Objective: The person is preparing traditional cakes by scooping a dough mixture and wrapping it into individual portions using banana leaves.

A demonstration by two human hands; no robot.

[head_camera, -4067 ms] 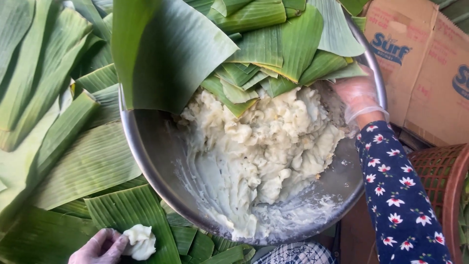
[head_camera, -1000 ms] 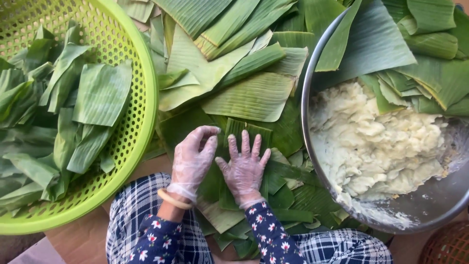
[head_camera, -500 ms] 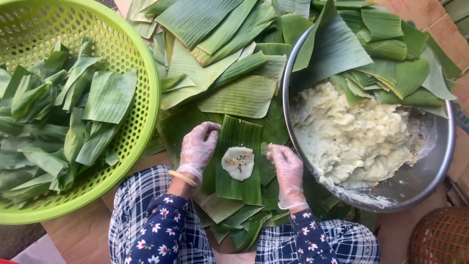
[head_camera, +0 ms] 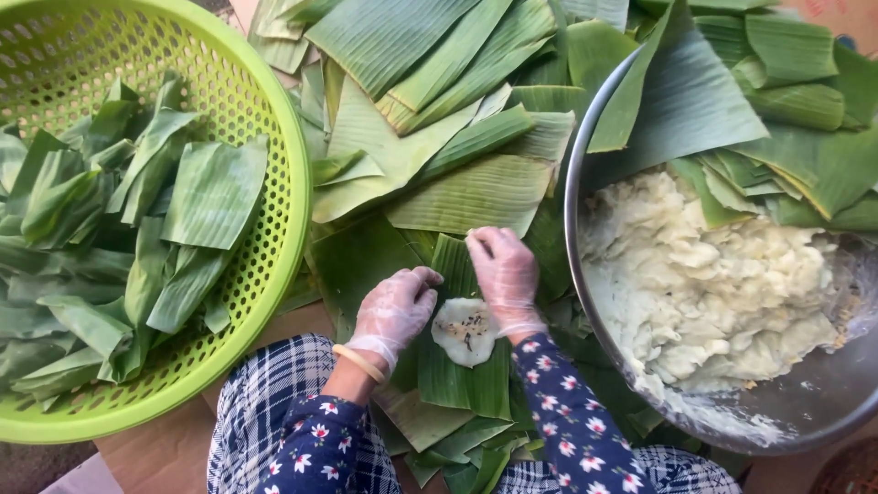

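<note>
Soft, even daylight falls over everything, with no hard shadows. The ground is a flat brown cardboard-like sheet (head_camera: 174, 448), bare below and to the left of the fingers. At the lower left corner a strip of darker grey floor (head_camera: 32, 467) shows beyond its edge. Far up and to the right, a corner of a tan cardboard box (head_camera: 846, 16) peeks in.

Gloved L hand (head_camera: 395, 311) & R hand (head_camera: 504, 274), fingers bent, palms down

home food-prep spot, banana leaves (head_camera: 476, 187), dough bowl (head_camera: 585, 302)
</note>
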